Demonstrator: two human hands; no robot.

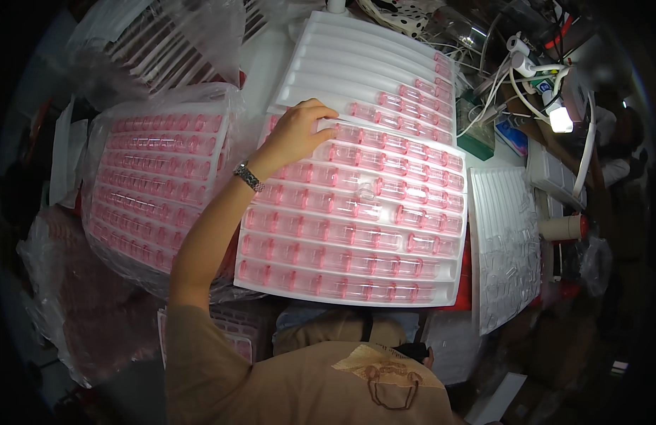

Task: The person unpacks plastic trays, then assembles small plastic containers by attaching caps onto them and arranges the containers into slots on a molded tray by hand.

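My left hand (300, 133), with a bracelet on the wrist, reaches over the upper left part of a white ribbed tray (441, 289). Its thumb and index finger are apart, close to a row of clear pink-tinted cylindrical pieces (349, 132); contact with them is hard to make out. These pieces lie end to end in the tray's grooves, with gaps in several rows. Behind it, a second white tray (342, 44) holds such pieces along its right side, while its left grooves are bare. My right hand does not show.
On the left stands a plastic-wrapped tray (158, 188) full of pink pieces, with wrapped white trays (172, 53) behind. At right, a smaller tray (504, 241) holds colourless clear pieces. White cables (526, 67), a green box (477, 134) and a lit lamp (560, 119) crowd the far right.
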